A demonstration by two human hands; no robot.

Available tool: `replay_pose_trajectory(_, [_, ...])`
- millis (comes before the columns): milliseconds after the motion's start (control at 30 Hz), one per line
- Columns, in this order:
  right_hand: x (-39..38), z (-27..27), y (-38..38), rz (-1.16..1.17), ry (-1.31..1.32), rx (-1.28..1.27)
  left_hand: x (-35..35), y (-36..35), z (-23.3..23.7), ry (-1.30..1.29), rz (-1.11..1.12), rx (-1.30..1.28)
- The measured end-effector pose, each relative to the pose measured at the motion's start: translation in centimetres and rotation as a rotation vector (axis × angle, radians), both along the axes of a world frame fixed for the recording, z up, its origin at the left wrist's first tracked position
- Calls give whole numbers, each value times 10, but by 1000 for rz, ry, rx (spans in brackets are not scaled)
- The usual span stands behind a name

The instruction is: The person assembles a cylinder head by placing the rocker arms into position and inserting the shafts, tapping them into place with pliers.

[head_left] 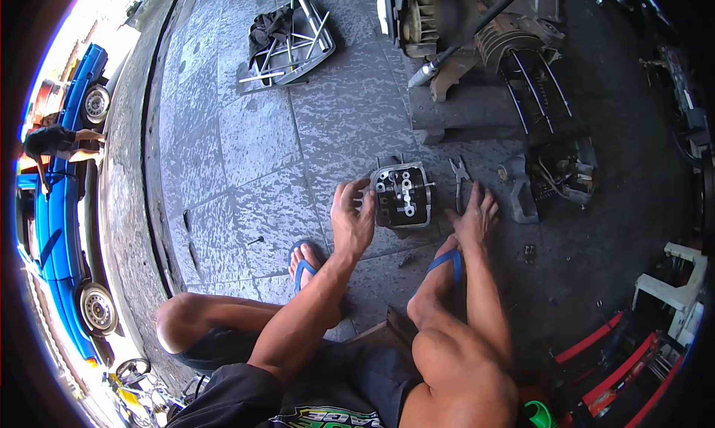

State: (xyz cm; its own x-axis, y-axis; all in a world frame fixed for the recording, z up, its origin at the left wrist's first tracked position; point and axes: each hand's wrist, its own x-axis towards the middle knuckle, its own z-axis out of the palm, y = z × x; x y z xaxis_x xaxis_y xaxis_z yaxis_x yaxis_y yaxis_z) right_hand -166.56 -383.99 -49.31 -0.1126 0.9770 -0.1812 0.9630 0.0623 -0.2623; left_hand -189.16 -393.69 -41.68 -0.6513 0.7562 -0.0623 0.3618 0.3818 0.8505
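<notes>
A metal engine cylinder head (403, 195) with dark ports stands on the stone pavement between my hands. My left hand (351, 218) rests against its left side, fingers spread and touching the casting. To its right, my right hand (474, 216) lies flat on the ground with its fingers apart, holding nothing. A pair of pliers (459, 181) lies just beyond my right fingers. My feet in blue sandals (447, 260) sit just below both hands.
A tray of long tools and a dark rag (287, 37) lies farther back. An engine and exhaust parts (484, 37) stand at the back right. Small metal parts (521, 193) lie right of the pliers. A blue car (63, 227) and another person (56, 141) are at the left.
</notes>
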Motion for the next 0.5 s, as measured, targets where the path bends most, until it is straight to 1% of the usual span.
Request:
replay_pose_trajectory(33, [3, -7, 3, -4, -3, 3, -2, 6, 1, -3, -4, 3])
replay_pose_trajectory(100, [12, -25, 10, 8, 99, -43, -6, 17, 3, 30, -126, -16])
replay_pose_trajectory(133, [11, -21, 12, 6, 97, -37, -8, 21, 1, 71, -166, -67])
replay_pose_trajectory(167, [9, -17, 12, 11, 80, -31, -9, 23, -2, 70, -168, -62])
replay_pose_trajectory(233, [8, -15, 14, 20, 63, -21, -11, 27, -4, 117, -248, -80])
replay_pose_trajectory(300, [6, -25, 13, -102, 260, -63, -12, 30, -3, 112, -268, -72])
replay_pose_trajectory(333, [12, -35, 13, -171, 384, -159, -13, 32, -3, 96, -281, -77])
replay_pose_trajectory(367, [12, -23, 7, -167, 386, -155, -13, 33, -2, 80, -294, -80])
replay_pose_trajectory(433, [11, 2, -13, -243, 834, -348, -14, 37, -2, 49, -275, -91])
replay_pose_trajectory(467, [7, 2, -25, -297, 986, -383, -14, 37, -2, 44, -293, -85])
replay_pose_trajectory(500, [-2, 34, -33, -337, 1059, -480, -14, 37, -3, 40, -314, -80])
